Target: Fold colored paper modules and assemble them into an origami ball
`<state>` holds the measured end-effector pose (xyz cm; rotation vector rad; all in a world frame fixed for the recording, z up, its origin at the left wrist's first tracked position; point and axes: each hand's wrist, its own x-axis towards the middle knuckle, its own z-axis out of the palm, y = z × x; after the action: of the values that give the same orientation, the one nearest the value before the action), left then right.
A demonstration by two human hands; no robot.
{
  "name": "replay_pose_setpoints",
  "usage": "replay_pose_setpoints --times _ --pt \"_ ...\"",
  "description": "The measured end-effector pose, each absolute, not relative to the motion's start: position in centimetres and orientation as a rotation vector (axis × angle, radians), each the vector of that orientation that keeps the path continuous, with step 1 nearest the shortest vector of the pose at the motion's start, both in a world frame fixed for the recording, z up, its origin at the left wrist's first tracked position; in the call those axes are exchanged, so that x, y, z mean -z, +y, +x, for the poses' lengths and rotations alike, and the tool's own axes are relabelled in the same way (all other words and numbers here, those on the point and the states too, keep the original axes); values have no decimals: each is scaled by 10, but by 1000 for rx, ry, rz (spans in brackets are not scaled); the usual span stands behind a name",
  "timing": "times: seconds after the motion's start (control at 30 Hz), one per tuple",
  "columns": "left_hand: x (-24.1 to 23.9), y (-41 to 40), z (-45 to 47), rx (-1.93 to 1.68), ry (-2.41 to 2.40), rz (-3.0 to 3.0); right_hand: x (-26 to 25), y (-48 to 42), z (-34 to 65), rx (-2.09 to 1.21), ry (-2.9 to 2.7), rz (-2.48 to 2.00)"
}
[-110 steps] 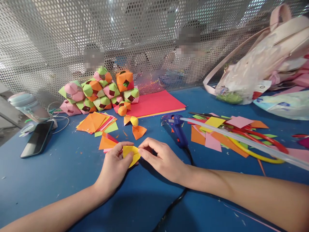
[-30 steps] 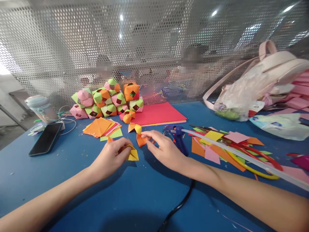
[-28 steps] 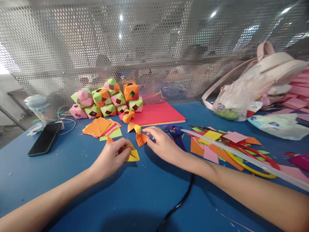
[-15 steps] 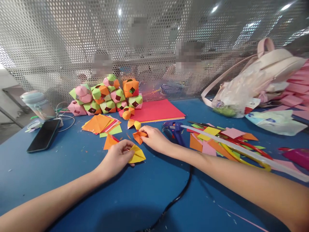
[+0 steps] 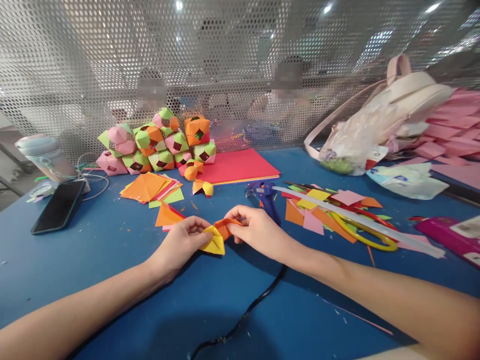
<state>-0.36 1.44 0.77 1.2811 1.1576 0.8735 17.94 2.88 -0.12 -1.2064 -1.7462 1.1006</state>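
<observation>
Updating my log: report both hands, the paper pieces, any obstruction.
Left hand pinching yellow piece. Right hand pinching orange piece. Pieces overlap in view, contact unclear. Glue gun just beyond right hand, not in between.

The yellow piece (image 5: 216, 243) is folded paper, creased across its face, with a pointed lower right corner. It sits tilted in the left hand (image 5: 182, 246), its left part hidden by the fingers. The orange piece (image 5: 222, 230), also folded paper, is pinched at its right end in the right hand (image 5: 259, 231). Their near edges overlap in view, the orange behind the yellow; whether they are joined cannot be told.
</observation>
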Motion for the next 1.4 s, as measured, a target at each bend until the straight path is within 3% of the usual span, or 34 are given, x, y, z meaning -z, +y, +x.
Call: replay_pose_setpoints --times 0.47,1.03,1.4 --pt "-7 12 2 -822 1173 1316 9 20 180 -1273 -1705 -1133" --pt "-2 7 5 -846 1086 1218 13 27 180 -716 -1739 -1234" --pt "2 8 3 -929 1186 1421 15 23 176 -811 -1761 -1183"
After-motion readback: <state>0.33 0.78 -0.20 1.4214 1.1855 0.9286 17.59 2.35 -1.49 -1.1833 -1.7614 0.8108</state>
